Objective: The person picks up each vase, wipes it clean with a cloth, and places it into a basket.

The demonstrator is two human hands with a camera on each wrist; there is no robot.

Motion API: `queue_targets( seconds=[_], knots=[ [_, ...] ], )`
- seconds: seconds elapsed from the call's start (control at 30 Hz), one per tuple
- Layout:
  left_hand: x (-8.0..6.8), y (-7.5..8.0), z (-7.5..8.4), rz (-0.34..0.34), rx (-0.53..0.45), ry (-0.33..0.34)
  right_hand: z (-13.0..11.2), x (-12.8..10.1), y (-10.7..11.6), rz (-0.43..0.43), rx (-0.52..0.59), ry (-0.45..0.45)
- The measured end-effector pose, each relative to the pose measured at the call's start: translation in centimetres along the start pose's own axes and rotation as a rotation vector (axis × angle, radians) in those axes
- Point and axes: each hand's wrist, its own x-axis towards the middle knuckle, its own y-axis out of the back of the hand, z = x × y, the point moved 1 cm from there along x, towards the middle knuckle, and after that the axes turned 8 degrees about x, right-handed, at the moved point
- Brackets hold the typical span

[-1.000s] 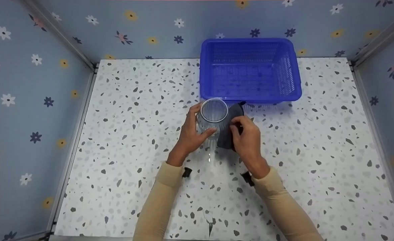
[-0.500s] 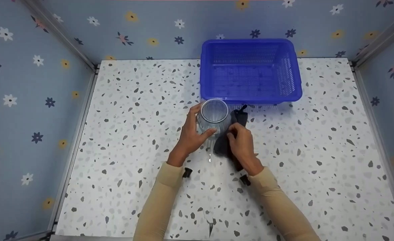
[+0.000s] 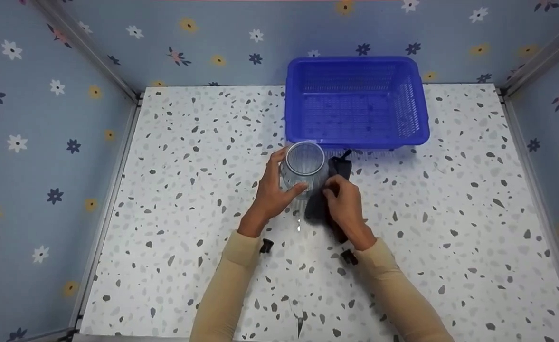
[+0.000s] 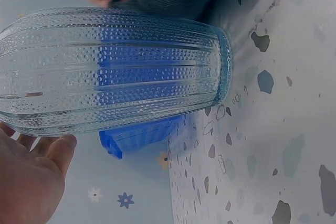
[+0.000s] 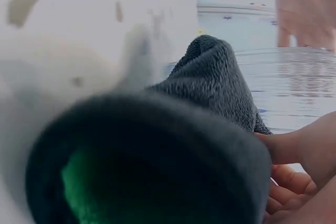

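A clear ribbed glass vase (image 3: pixel 310 183) with beaded texture stands upright on the speckled table. My left hand (image 3: pixel 270 197) holds its left side, fingers round the back and thumb at the front. In the left wrist view the vase (image 4: pixel 131 72) fills much of the picture, its base at the tabletop. A dark grey cloth (image 3: pixel 315 211) hangs along the vase's right side, pinched by my right hand (image 3: pixel 345 202). The right wrist view shows the cloth (image 5: pixel 210 77) folded over, with a green patch inside the near fold; finger and thumb grip its edge close to the glass.
A blue plastic basket (image 3: pixel 355 137) stands right behind the vase, against the back wall. Flower-patterned panels (image 3: pixel 213 38) enclose the table on the back and both sides. Small black mounts (image 3: pixel 266 245) sit at both wrists.
Over the last second my right hand has shifted slightly toward me, and the cloth's free part has folded down along the vase's right side. My left hand and the vase stay in place.
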Motion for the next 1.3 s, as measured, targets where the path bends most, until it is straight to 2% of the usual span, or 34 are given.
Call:
queue_targets(
  seconds=[0.3,0.6,0.87,1.13,1.3],
  knots=[
    [0.0,0.1,-0.1,-0.001,-0.017,-0.022,-4.3,0.0,2.2,0.092,0.068,0.109],
    [0.0,-0.1,-0.1,0.007,-0.018,-0.023,-7.3,0.9,2.8,0.134,0.008,0.163],
    [-0.2,-0.2,-0.1,-0.003,-0.015,-0.008,-7.7,1.1,2.9,0.123,-0.024,0.157],
    [-0.2,-0.2,-0.1,0.011,-0.03,-0.035,-7.2,0.8,2.9,0.127,-0.028,0.2],
    [-0.1,-0.2,-0.2,0.01,-0.01,-0.035,-6.9,0.6,2.8,0.124,-0.028,0.194]
  ],
)
